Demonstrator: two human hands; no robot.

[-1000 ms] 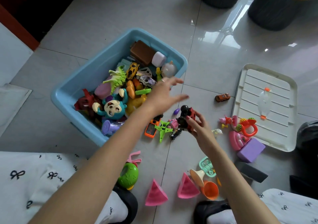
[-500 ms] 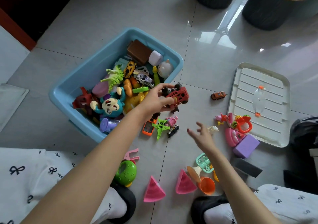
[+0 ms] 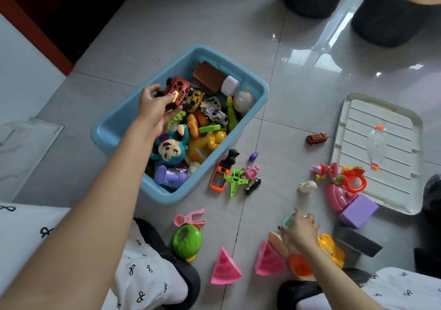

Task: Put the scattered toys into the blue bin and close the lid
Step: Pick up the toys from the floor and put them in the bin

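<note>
1. The blue bin (image 3: 119,128) sits open on the tiled floor (image 3: 214,23), already heaped with toys: a brown block (image 3: 210,76), a white cube (image 3: 230,86), a yellow car (image 3: 195,100), a blue monkey doll (image 3: 169,151) and a purple trumpet-shaped piece (image 3: 170,177) among them.
2. The left hand (image 3: 155,109) reaches over the bin's far left part, its fingers curled round a red toy truck (image 3: 177,90) that it holds just above the pile.
3. The right hand (image 3: 301,229) is low over the floor near the person's right knee, fingers bent down onto a small mint-green toy (image 3: 288,221); whether it grips the toy or only touches it cannot be told.
4. Just beside that hand lie a yellow toy (image 3: 331,250), an orange cup (image 3: 299,265) and two pink wedges (image 3: 225,268).
5. Beside the bin's near right wall lie an orange toy phone (image 3: 220,175), a green plane (image 3: 235,179), a small black car (image 3: 253,185) and a pink figure (image 3: 251,171).
6. The white lid (image 3: 381,152) lies flat on the floor well to the right of the bin, with an orange car (image 3: 317,138) near its left edge and a red rattle (image 3: 355,178), a pink toy (image 3: 337,196) and a purple block (image 3: 358,210) at its near corner.
7. A green round toy (image 3: 187,240) and pink tongs (image 3: 191,216) lie on the floor below the bin.
</note>
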